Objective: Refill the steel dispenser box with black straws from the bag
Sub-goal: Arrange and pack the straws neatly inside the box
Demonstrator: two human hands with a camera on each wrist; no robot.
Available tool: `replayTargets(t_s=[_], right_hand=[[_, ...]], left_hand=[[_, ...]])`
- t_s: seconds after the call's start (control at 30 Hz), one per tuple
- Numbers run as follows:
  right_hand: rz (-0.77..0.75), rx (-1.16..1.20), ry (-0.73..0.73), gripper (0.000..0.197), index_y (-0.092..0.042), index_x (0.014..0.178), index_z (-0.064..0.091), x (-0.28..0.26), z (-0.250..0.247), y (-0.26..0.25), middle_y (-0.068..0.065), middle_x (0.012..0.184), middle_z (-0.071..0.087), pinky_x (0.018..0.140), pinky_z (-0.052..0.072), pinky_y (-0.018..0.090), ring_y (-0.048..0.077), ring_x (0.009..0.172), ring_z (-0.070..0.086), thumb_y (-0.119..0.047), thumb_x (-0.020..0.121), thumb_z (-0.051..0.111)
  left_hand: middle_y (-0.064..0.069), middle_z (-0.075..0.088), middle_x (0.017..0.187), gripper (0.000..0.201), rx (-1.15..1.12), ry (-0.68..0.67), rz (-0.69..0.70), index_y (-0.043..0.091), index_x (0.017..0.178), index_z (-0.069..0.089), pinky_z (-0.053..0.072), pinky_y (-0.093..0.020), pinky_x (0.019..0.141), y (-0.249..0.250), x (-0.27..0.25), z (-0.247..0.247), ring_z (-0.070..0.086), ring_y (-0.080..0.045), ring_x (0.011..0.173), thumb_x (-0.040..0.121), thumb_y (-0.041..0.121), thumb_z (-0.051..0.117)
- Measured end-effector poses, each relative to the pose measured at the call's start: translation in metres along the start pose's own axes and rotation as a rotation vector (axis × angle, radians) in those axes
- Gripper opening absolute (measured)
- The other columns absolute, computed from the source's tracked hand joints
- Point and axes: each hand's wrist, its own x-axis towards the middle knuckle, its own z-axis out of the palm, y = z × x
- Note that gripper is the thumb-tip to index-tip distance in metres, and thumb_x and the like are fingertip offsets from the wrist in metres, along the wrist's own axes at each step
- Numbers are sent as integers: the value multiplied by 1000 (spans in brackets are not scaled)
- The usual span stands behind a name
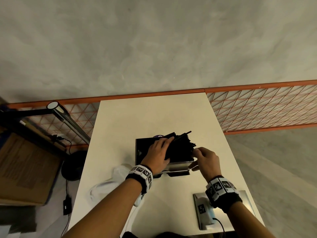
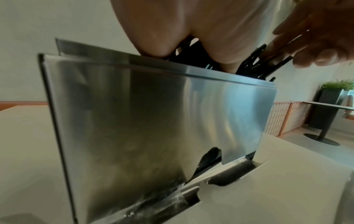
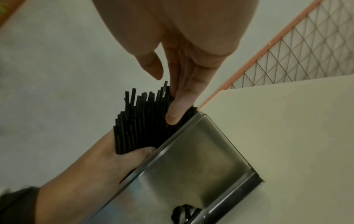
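On the left part of the white table (image 1: 120,121) lies a crumpled white bag (image 1: 109,184). Next to it, in the middle, stands the steel dispenser box (image 1: 178,166), open on top. The left hand (image 1: 158,154) holds a bundle of black straws (image 1: 180,146) with fingers curled around it; the straws lean over the box opening. The right hand (image 1: 205,160) is at the right end of the bundle, its fingers (image 3: 175,112) nearly straight, touching the straw ends. Near the right edge lies a flat steel lid (image 1: 247,201).

White table (image 1: 147,117), orange mesh fence (image 1: 260,107), cardboard box (image 1: 25,169).
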Motion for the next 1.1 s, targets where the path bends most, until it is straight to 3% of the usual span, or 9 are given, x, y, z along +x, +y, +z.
replayTargets(t_s=[0.1, 0.2, 0.33, 0.43, 0.57, 0.73, 0.87, 0.93, 1.1], right_hand=[[-6, 88, 21, 19, -7, 78, 71, 2, -6, -2, 9, 77, 72, 54, 57, 48, 32, 55, 68, -13, 88, 57], [-63, 43, 119, 16, -15, 78, 69, 10, -7, 6, 7, 75, 69, 54, 55, 43, 26, 58, 64, -15, 89, 58], [-171, -97, 335, 12, -18, 103, 64, 19, -7, 13, -1, 105, 59, 78, 44, 32, 19, 88, 59, -22, 97, 55], [-106, -61, 259, 39, -15, 136, 52, 26, 0, 15, 2, 129, 51, 92, 35, 27, 19, 116, 54, -30, 101, 49], [-128, -102, 62, 56, -14, 152, 33, 28, 28, 16, 5, 153, 39, 111, 29, 29, 20, 139, 38, -39, 103, 43], [-264, -248, -68, 57, -12, 154, 27, 20, 63, 18, 5, 158, 29, 117, 27, 34, 22, 143, 31, -39, 105, 37], [-268, -214, -23, 52, -11, 150, 34, 27, 56, 17, 5, 153, 35, 107, 25, 17, 20, 138, 38, -35, 105, 39], [-263, -192, 14, 50, -11, 148, 37, 31, 54, 15, 5, 151, 38, 104, 25, 16, 21, 136, 40, -34, 104, 41], [-240, -177, 41, 52, -12, 150, 37, 39, 57, 14, 3, 152, 38, 106, 25, 20, 20, 137, 39, -37, 104, 40]], left_hand=[[-3, 40, 147, 81, -26, -10, -28, 27, 160, 24, 43, -48, 112, -3, -4, -1, 43, -24, 134, 94, 37, 69], [-2, 38, 148, 77, -44, -18, -38, 24, 158, 30, 42, -47, 113, -10, -8, -5, 39, -23, 136, 95, 51, 64], [-1, 35, 147, 86, -53, 18, -62, 20, 156, 35, 40, -45, 115, -19, -14, -11, 37, -22, 138, 88, 60, 70], [-1, 34, 149, 93, -87, 24, -107, 21, 155, 33, 40, -47, 116, -24, -14, -13, 36, -22, 140, 83, 64, 72], [-1, 33, 155, 98, -131, -8, -112, 21, 158, 28, 34, -44, 120, -23, -12, -13, 33, -21, 145, 82, 61, 75], [1, 29, 162, 106, -214, -75, -176, 24, 162, 23, 32, -42, 122, -24, -7, -13, 31, -19, 149, 79, 62, 76], [1, 28, 163, 109, -220, -171, -204, 26, 163, 19, 31, -45, 122, -27, -1, -15, 30, -21, 150, 78, 64, 77], [1, 28, 164, 108, -204, -228, -198, 27, 162, 19, 31, -44, 122, -28, 4, -18, 32, -21, 149, 78, 64, 76], [-3, 30, 159, 106, -67, -311, -122, 26, 162, 20, 37, -44, 118, -35, 15, -24, 43, -31, 140, 79, 44, 84]])
